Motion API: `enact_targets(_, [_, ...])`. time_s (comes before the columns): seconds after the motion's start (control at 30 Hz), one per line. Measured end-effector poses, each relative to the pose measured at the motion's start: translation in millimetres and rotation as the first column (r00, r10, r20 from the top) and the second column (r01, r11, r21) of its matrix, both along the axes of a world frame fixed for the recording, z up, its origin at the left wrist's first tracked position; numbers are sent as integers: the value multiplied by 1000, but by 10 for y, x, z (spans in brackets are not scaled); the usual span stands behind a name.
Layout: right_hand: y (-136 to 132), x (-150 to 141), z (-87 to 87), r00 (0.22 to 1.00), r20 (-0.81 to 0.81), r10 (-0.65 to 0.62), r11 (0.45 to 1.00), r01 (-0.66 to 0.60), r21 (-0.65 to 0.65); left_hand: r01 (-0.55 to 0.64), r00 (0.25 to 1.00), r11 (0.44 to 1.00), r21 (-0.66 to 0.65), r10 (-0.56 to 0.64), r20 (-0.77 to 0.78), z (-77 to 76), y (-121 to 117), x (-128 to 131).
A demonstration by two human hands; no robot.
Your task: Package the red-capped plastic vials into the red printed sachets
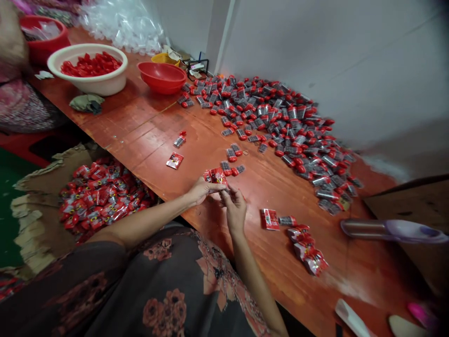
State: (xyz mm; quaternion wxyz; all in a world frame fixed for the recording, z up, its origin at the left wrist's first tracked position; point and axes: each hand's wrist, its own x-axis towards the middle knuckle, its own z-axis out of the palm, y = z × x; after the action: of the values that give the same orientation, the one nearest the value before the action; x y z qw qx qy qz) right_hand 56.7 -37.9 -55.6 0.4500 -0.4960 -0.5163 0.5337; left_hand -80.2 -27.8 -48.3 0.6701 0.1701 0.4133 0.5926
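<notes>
My left hand (200, 192) is closed on a small shiny red packet (215, 176), with the thumb lying along its near edge. Close against it, my right hand (235, 208) has its fingers pinched together at the packet's near end. What lies between the right fingertips is mostly hidden. Just beyond the hands are a few small clear containers with red caps and dark contents (231, 153). To the left lie a flat red packet (174, 160) and a single red-capped container (180, 139).
A large heap of red-capped containers (273, 110) lines the wall. Filled red packets (304, 245) and a flat packet (270, 219) lie right. A cardboard box (35, 201) of packets stands below left. Bowls include one white (87, 84) and one red (162, 78). Another person (21, 93) sits left.
</notes>
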Motion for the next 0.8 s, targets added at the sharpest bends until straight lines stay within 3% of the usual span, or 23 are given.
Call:
enact_targets(0.17, [-36, 63, -20, 999, -45, -4, 999, 3, -34, -16, 1000, 999, -47, 16, 5, -60, -81, 76])
enact_targets(0.27, [-48, 141, -65, 995, -44, 85, 994, -88, -72, -37, 999, 997, -72, 37, 6, -80, -136, 99])
enact_targets(0.37, [-79, 216, -115, 990, -75, 122, 984, -130, -120, 19, 1000, 996, -85, -19, 5, -97, -163, 121])
enact_targets(0.53, [-137, 285, -178, 994, 19, 105, 993, -103, -60, 103, 995, 986, -128, -101, 21, -120, -151, 153])
enact_targets(0.7, [-145, 249, -266, 998, -43, 41, 993, -46, -110, 7, 1000, 996, -92, -6, 15, -157, -137, 204])
enact_targets(0.8, [-144, 213, -302, 998, -66, -16, 989, 6, -148, 40, 999, 990, -136, -41, -7, -193, -138, 224])
